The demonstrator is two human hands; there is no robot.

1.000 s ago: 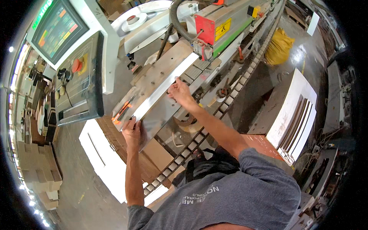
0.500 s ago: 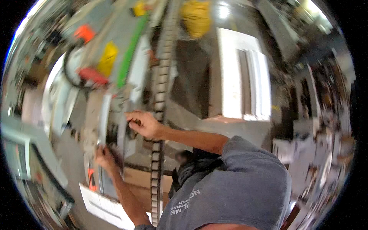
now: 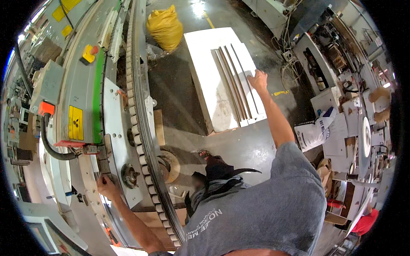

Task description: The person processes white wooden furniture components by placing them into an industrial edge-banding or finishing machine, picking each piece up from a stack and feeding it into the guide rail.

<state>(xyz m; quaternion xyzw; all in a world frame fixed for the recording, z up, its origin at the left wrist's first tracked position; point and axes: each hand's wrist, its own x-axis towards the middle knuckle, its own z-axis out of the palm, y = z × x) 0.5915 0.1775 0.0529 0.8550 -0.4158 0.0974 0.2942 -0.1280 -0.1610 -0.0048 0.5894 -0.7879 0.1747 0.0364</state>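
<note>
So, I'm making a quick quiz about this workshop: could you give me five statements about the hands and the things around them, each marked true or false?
1. The right hand is at the right edge of a stack of flat white panels. True.
2. The left hand is at that stack too. False: the left hand is at the long grey metal machine with a green stripe.
3. A bulging yellow sack sits on the floor beyond the stack. True.
4. The rectangular warning label on the machine is blue. False: the label is yellow.
5. A track of pale rollers runs between the machine and the stack. True.
</note>
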